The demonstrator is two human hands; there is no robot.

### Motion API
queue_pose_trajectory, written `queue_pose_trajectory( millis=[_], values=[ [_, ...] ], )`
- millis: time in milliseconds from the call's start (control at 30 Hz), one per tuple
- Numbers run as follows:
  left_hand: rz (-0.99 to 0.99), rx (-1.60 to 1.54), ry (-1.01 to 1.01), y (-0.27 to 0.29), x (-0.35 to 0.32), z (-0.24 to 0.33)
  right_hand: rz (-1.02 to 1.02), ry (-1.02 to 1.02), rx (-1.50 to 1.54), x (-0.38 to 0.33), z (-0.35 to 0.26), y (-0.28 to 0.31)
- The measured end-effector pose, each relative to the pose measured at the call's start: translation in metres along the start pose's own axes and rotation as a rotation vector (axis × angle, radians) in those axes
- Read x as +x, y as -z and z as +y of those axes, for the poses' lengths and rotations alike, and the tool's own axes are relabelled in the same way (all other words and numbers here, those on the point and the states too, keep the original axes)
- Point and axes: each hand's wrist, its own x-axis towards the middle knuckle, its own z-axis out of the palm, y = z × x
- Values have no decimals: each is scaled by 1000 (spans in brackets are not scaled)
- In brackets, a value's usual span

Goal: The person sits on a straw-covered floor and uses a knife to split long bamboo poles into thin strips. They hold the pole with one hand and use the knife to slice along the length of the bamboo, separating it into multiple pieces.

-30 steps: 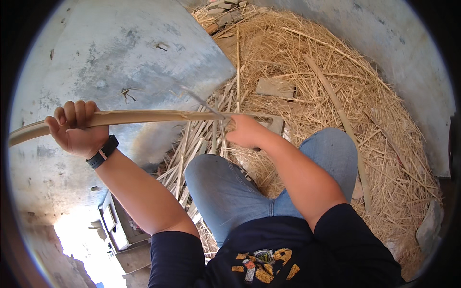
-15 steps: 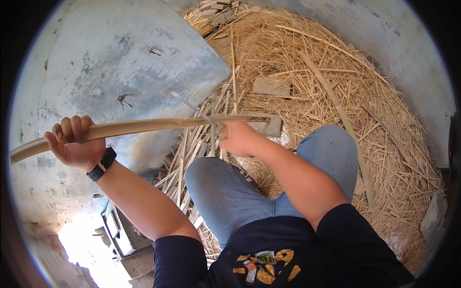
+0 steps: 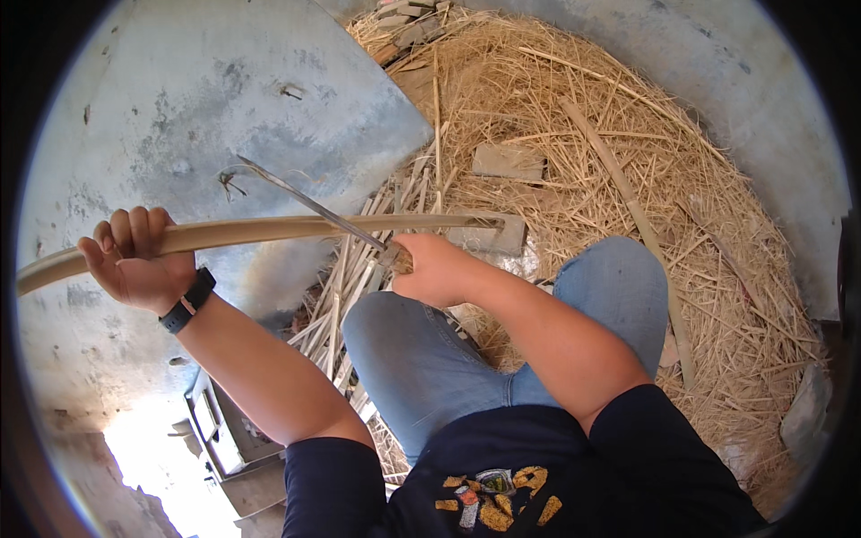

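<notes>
My left hand (image 3: 134, 260), with a black wristband, is closed around a long pale bamboo strip (image 3: 296, 229) that runs from the left rim to the middle of the view. My right hand (image 3: 435, 269) grips the handle of a long thin knife (image 3: 305, 204). Its blade slants up and left, crossing over the strip just left of my right hand. Both hands are above my knees in blue jeans (image 3: 421, 359). The far end of the strip lies over split bamboo slats (image 3: 354, 278).
A grey concrete wall (image 3: 224, 108) fills the left. Straw and bamboo shavings (image 3: 628, 152) cover the ground on the right, with a long bamboo pole (image 3: 628, 206) and flat stone pieces (image 3: 508, 163) among them. A metal frame (image 3: 220, 430) stands at the lower left.
My left hand has dropped lower with the strip. The knife blade now points up and left across the strip, and my right hand has moved slightly down.
</notes>
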Motion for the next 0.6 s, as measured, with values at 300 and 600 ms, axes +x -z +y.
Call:
queue_pose_trajectory(
  millis=[300,600],
  values=[
    [-8,2,17,-1,2,-2,85,-80,45,15,33,6],
    [184,156,-16,-25,3,-17,94,-418,254,10,32,7]
  ],
)
